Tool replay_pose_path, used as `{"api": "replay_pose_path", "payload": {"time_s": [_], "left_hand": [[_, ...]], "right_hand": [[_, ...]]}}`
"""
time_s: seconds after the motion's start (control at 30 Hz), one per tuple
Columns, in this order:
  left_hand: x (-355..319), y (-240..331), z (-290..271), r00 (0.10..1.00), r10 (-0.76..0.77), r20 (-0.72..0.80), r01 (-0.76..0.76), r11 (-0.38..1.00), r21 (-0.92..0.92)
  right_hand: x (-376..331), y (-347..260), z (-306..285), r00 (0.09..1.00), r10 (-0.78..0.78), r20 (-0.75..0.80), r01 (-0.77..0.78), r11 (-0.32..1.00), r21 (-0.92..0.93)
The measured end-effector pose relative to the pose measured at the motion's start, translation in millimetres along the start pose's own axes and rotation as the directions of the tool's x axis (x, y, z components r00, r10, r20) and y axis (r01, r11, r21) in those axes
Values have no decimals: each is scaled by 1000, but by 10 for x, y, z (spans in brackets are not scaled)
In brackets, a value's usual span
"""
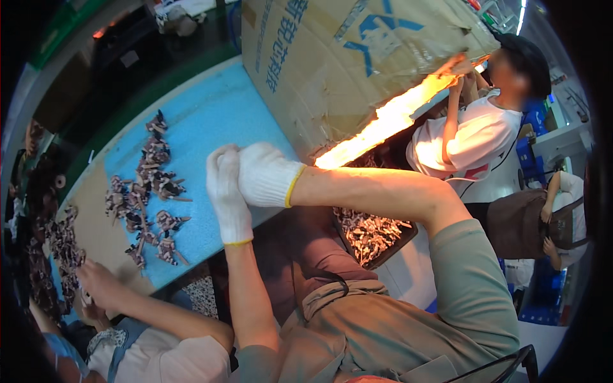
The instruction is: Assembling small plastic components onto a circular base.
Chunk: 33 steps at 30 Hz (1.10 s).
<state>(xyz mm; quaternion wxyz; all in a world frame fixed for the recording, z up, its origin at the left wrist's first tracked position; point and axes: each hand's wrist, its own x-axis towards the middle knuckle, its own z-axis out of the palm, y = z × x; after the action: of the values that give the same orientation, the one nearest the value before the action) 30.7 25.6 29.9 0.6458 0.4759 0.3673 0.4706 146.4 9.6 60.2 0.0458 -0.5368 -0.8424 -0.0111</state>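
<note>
Left hand [225, 191] and right hand [267, 173], gloved, pressed together just left of carton [313, 83]'s lower corner, fingers curled; can't tell if they grip anything. Parts [153, 156] clustered on blue worktop [220, 96], further left of carton. Co-worker's bare hand [100, 285] far left of carton.

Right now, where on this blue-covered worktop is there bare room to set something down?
Bare: the blue sheet between the small brown pieces and the large tan cardboard box; also the tan strip just left of those pieces. Crowded: the sheet's left part, under the pieces, and its near edge, by the white-gloved left hand and right hand.
</note>
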Motion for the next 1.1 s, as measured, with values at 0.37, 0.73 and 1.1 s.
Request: {"api": "replay_pose_path", "payload": {"time_s": [0.37, 0.73, 1.1], "left_hand": [[-238, 159, 121, 917, 225, -328, -170, 967, 190], [-1116, 285, 171, 999, 52, 0, -48, 922, 384], [-564, 354, -314, 889, 342, -306, 71, 557, 828]], "right_hand": [[-213, 203, -153, 955, 268, -131, -220, 930, 294], [-907, -131, -47, 931, 363, -37, -220, 637, 739], [-2037, 1652, -305, 798, 596, 92, -576, 708, 409]]}}
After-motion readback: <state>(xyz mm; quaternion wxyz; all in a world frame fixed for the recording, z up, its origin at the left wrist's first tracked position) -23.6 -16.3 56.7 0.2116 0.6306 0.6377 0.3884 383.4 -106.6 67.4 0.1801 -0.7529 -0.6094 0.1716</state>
